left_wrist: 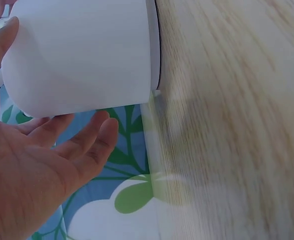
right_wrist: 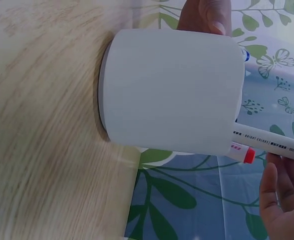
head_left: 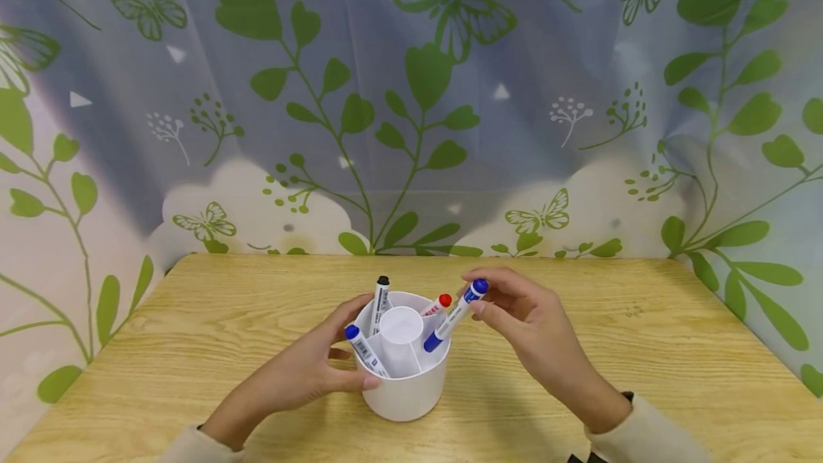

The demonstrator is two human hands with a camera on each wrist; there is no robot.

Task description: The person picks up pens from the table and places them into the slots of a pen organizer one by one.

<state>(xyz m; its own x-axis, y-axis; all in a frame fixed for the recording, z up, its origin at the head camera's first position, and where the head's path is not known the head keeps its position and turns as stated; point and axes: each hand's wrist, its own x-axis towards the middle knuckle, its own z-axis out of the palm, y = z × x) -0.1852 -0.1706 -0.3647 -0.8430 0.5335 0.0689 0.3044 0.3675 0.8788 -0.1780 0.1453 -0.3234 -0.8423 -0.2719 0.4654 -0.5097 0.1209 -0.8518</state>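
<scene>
A round white pen holder (head_left: 403, 400) with a central cup and divided compartments stands upright on the wooden table. My left hand (head_left: 302, 377) holds it from the left, thumb near the front rim and fingers round the far side. Between thumb and fingers, my right hand (head_left: 536, 324) pinches a white marker with blue ends (head_left: 458, 316) near its upper end. That marker slants down, its lower tip inside the right compartment's opening. A black-capped marker (head_left: 381, 306), a blue-capped marker (head_left: 366, 352) and a red-capped marker (head_left: 440, 304) lean in the holder.
The wooden tabletop (head_left: 257, 306) spreads around the holder. Behind it and at both sides hangs a curtain (head_left: 360, 163) printed with green leaves and butterflies, meeting the table's back edge.
</scene>
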